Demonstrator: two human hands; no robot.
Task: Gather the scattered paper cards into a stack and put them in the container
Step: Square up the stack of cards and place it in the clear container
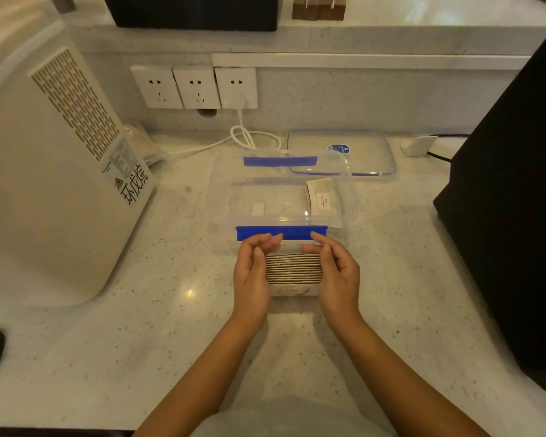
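Squaring the cards [294, 269] comes first: I have the stack on edge between my left hand [253, 272] and right hand [338, 272], palms pressed against its ends, fingers loosely curled. Just past my fingertips sits the open container [221, 187]. Next, I judge, comes a lift over its blue-clipped near wall.

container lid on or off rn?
Off. The clear lid lies flat on the counter behind the open container, and both blue latches hang free. The card stack sits outside, between both hands.
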